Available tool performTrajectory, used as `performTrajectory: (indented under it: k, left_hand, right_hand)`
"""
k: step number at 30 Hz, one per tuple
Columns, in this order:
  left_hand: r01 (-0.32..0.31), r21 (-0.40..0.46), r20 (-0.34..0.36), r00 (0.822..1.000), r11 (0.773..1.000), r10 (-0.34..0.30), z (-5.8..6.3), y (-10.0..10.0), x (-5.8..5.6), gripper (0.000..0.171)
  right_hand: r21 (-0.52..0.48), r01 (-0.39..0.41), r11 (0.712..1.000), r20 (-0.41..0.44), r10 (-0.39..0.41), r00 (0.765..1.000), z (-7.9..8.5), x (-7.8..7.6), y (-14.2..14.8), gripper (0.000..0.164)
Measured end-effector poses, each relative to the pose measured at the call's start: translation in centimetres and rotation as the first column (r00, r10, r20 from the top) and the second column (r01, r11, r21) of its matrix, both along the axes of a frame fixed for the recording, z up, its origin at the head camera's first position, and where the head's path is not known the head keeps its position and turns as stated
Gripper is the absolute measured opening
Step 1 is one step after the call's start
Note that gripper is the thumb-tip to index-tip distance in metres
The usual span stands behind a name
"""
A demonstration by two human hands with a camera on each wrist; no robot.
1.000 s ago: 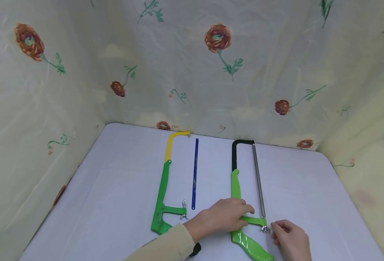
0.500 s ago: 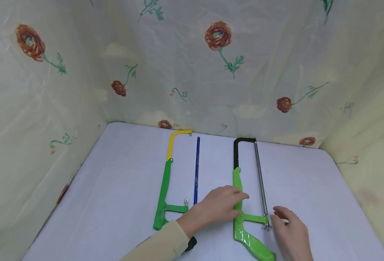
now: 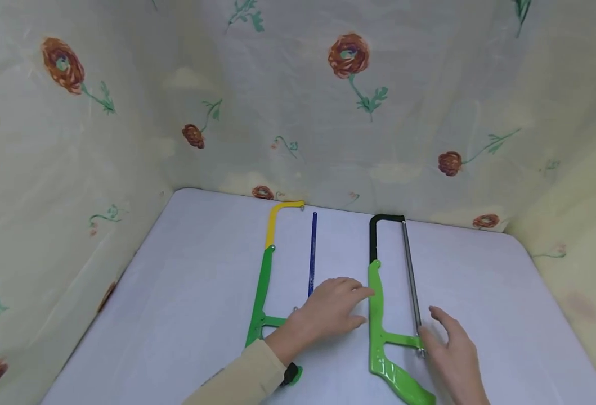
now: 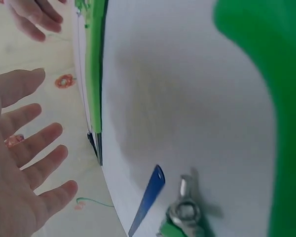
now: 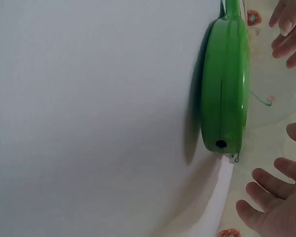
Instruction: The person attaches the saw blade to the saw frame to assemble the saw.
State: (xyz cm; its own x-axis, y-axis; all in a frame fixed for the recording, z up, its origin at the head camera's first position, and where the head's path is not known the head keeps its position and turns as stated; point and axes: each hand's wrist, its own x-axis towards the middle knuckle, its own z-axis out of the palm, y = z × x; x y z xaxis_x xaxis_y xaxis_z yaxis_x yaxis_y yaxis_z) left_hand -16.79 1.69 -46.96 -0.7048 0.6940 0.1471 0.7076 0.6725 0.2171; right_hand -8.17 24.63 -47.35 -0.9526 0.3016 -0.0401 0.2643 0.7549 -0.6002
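Makeshift booth: floral cloth (image 3: 298,101) around white table (image 3: 186,292).

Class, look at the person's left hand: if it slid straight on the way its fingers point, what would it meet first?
Probably the green frame of the black-topped hacksaw: the left hand's fingers point right and slightly away, stopping just short of it, though its height above the table is unclear.

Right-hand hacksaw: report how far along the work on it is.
Done: the green-and-black hacksaw has its grey blade fitted. In hand: nothing; the left hand and right hand hover open beside it. Left: the blue blade lies loose beside the green-and-yellow hacksaw frame, unmounted.
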Motion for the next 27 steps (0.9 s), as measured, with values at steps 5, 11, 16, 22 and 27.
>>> performTrajectory:
  k: [5, 11, 16, 22, 27]
  left_hand:
    - [-0.032, 0.026, 0.004, 0.999, 0.999, 0.031, 0.2, -1.0, -0.2, 0.051]
    - [-0.081, 0.024, 0.045, 0.996, 0.996, 0.080, 0.6, -2.3, -0.2, 0.051]
    - [-0.123, 0.021, 0.062, 0.991, 0.992, 0.122, 0.8, -3.2, -0.3, 0.051]
    - [-0.157, 0.007, 0.060, 0.986, 0.988, 0.156, 0.8, -4.2, -0.6, 0.052]
    - [-0.188, -0.013, 0.045, 0.981, 0.982, 0.189, 0.9, -5.4, -0.8, 0.053]
  right_hand:
    - [0.005, -0.035, 0.999, -0.063, 0.035, 0.997, 0.2, -0.1, -0.3, 0.057]
    - [0.028, -0.054, 0.998, -0.089, 0.056, 0.994, 0.5, -0.6, -0.9, 0.057]
    - [0.036, -0.044, 0.998, -0.086, 0.047, 0.995, 0.7, -0.8, -1.4, 0.059]
    - [0.036, -0.044, 0.998, -0.090, 0.047, 0.995, 0.9, -1.1, -2.0, 0.059]
    - [0.042, -0.053, 0.998, -0.088, 0.057, 0.995, 1.2, -1.5, -2.9, 0.061]
